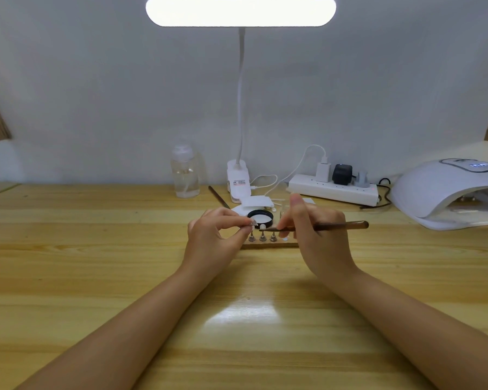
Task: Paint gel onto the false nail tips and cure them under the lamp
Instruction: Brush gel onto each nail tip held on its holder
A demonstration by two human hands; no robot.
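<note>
The left hand (213, 235) has its thumb and forefinger pinched together on a small pale false nail tip (252, 222), held just above the leftmost of three little metal stands (262, 237). Those stands rise in a row from a narrow brown strip (268, 244) that lies on the wooden surface (96, 277) between the two hands. A second nail tip (263, 227) sits on the middle stand, immediately right of the left hand's fingertips, and another pale tip (285, 238) lies low on the strip close to the right hand. The right hand (316, 235) is curled around a dark thin brush (321, 226), gripping it like a pen; the handle juts out to the right past the knuckles, while the bristle end points left and reaches the tip on the middle stand. Just beyond both hands rests an open black-rimmed gel jar (261, 217) with white contents. Further back from the left hand stand a clear bottle (184, 175) and a spare brush (219, 197) lying at a slant. The clip base (238, 181) of the bright desk lamp (240, 11) lies beyond the jar. Beyond the right hand is a white power strip (333, 190), and far off to its right the white curing lamp (445, 190) sits with its opening facing the hands.
</note>
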